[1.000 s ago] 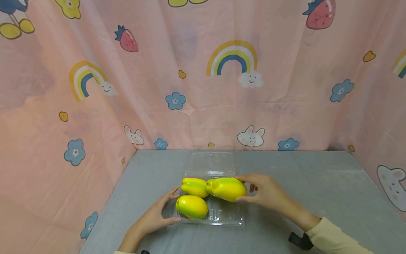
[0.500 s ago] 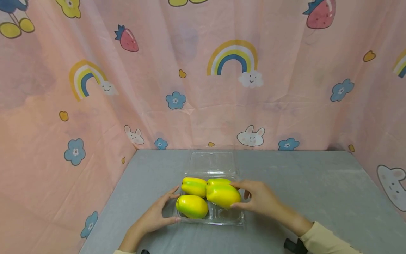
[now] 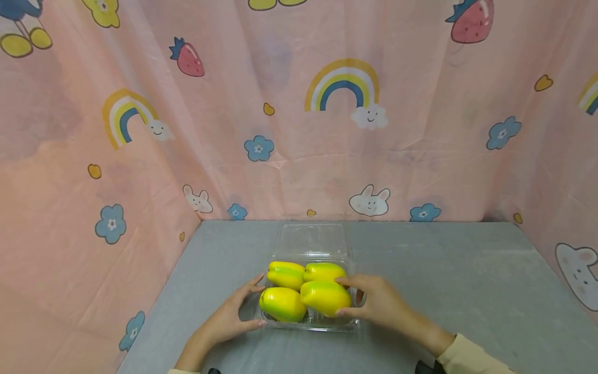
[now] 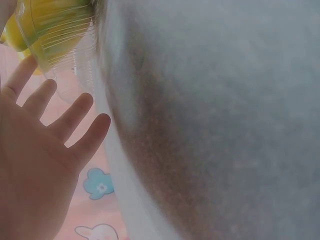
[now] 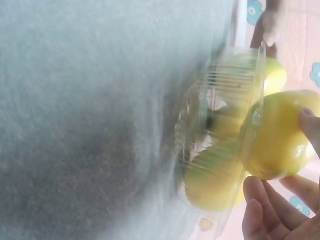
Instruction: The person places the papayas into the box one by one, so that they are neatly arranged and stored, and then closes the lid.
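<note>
A clear plastic clamshell box (image 3: 327, 328) lies on the table with its lid (image 3: 312, 240) folded back. Three glossy yellow-green papayas sit in it: back left (image 3: 286, 275), front left (image 3: 283, 304) and back right (image 3: 324, 271). My right hand (image 3: 380, 301) pinches a fourth papaya (image 3: 326, 298) between thumb and fingers, over the front right part of the box. In the right wrist view this held papaya (image 5: 282, 137) is above the box rim. At the box's left side my left hand (image 3: 231, 314) stays with thumb and fingers spread; its fingers look straight in the left wrist view.
The grey table (image 3: 444, 275) reaches back to a pink patterned curtain (image 3: 299, 171), which also hangs at both sides. Black wrist gear (image 3: 427, 368) shows below the right forearm.
My right hand has brought its papaya toward me and slightly left, from over the back right papaya to the front right of the box. The left hand has not moved.
</note>
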`<state>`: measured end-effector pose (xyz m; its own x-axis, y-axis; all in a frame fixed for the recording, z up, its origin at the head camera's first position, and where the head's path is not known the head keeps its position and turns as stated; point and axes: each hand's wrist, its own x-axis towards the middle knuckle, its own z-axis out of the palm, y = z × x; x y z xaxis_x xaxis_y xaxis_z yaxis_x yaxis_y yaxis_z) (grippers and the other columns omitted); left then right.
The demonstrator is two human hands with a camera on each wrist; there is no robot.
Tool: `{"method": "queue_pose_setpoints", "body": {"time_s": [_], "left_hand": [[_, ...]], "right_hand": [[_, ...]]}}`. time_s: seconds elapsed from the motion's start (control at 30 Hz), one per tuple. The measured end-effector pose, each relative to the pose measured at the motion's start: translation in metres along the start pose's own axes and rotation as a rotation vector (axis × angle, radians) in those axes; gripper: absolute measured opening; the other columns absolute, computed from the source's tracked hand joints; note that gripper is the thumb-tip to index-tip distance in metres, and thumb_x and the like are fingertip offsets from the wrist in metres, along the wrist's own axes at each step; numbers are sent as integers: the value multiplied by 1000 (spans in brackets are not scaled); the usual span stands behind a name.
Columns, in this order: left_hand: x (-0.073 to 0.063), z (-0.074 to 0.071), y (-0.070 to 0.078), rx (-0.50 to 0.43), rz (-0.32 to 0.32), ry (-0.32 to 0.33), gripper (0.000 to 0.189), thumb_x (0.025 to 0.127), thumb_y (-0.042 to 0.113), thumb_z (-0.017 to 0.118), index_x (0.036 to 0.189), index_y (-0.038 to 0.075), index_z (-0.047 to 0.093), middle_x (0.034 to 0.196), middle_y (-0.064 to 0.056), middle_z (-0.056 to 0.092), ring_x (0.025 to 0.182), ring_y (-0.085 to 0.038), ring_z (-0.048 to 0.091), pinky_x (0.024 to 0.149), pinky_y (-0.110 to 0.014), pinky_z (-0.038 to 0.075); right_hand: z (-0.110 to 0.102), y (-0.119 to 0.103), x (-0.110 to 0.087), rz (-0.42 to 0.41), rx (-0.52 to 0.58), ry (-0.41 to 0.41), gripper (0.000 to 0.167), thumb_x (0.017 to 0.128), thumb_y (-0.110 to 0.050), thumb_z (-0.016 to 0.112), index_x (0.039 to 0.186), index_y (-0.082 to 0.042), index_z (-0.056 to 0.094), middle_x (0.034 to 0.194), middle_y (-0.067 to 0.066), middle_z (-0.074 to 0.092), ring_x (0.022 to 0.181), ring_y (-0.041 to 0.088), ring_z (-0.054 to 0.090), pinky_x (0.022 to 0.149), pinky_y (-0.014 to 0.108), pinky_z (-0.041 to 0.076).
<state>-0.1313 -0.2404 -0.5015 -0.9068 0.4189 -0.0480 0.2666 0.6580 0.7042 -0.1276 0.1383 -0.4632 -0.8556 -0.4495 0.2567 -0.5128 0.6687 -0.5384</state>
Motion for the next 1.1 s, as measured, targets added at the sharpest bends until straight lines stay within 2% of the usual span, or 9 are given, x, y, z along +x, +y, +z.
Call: {"method": "queue_pose_setpoints", "body": {"time_s": [0.27, 0.5, 0.7, 0.93, 1.1], "left_hand": [[0, 0, 1, -12, 5, -1, 67, 76, 59, 77, 132, 44, 45, 166, 10, 24, 153, -29, 25, 117, -66, 26], [0, 0, 0, -17, 3, -2, 65, 76, 58, 77, 131, 44, 45, 165, 12, 23, 153, -30, 25, 117, -66, 26], [0, 0, 0, -22, -1, -6, 65, 77, 58, 77, 132, 44, 45, 165, 13, 23, 153, -29, 25, 118, -65, 26], [0, 1, 0, -30, -6, -7, 66, 76, 57, 78, 132, 42, 46, 165, 13, 23, 153, -29, 25, 118, -64, 27], [0, 1, 0, -34, -3, -4, 65, 77, 56, 78, 132, 42, 46, 165, 15, 23, 153, -29, 25, 118, -65, 25]], "right_hand": [[5, -3, -4, 75, 32, -42, 66, 69, -60, 80, 122, -23, 71, 95, -15, 66, 62, -1, 47, 55, 15, 43], [9, -5, -6, 108, 32, -40, 65, 68, -62, 80, 120, -25, 71, 103, -12, 66, 66, 3, 49, 57, 15, 43], [12, -4, -6, 95, 21, -32, 65, 68, -61, 81, 121, -24, 71, 106, -11, 68, 77, 7, 56, 64, 17, 47], [14, -3, -7, 49, -34, -9, 64, 69, -57, 82, 121, -21, 72, 109, -8, 71, 93, 11, 66, 79, 30, 57], [16, -2, -6, 41, -66, -4, 65, 70, -58, 81, 120, -19, 72, 111, -7, 73, 98, 11, 68, 85, 35, 59]]}}
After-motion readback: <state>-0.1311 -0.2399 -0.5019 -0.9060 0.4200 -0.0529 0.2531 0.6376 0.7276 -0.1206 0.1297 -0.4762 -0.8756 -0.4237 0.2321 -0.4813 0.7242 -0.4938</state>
